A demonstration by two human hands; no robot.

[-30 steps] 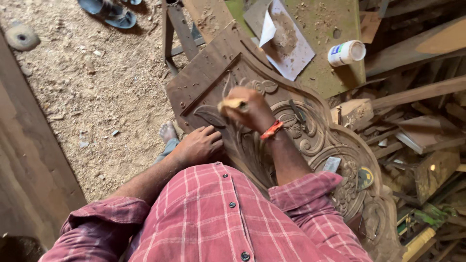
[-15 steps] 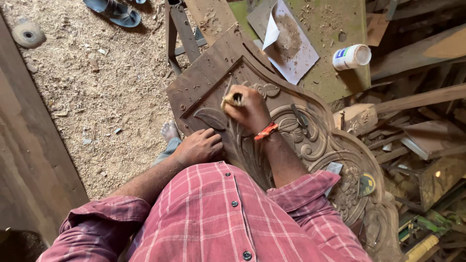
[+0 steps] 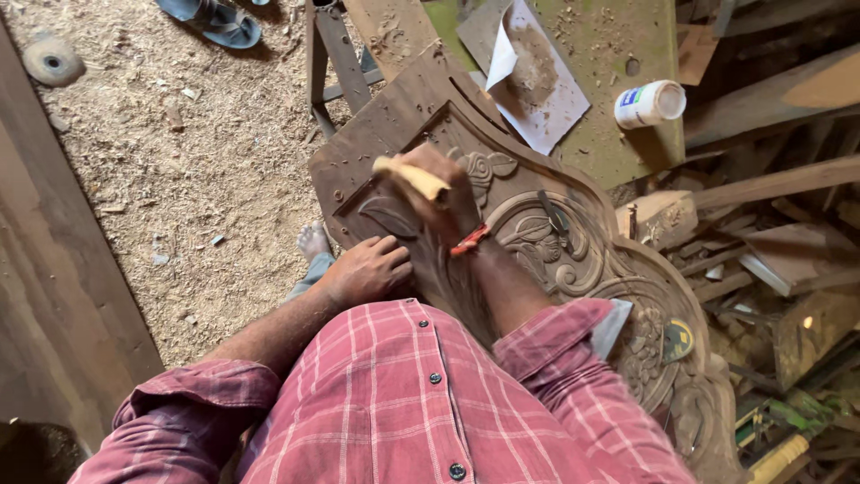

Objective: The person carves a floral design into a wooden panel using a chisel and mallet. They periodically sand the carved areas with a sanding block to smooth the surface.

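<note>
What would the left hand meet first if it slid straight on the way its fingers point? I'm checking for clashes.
Likely the right hand and its wrist: the left hand lies flat on the carved wooden panel, fingers pointing that way.

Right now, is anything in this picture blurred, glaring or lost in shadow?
Head view: the right hand and its pale strip are smeared; the sawdust floor lies in bright daylight; the timber pile sits in shade; the left hand and carved panel look sharp.

1. The floor [image 3: 206, 170] is covered with sawdust and wood shavings.
2. A blue sandal [image 3: 210, 18] and a round disc [image 3: 52, 61] are seen lying on it.
3. A white jar [image 3: 649, 103] and a sheet of paper [image 3: 537, 81] are laid on the green board [image 3: 627, 36].
</note>
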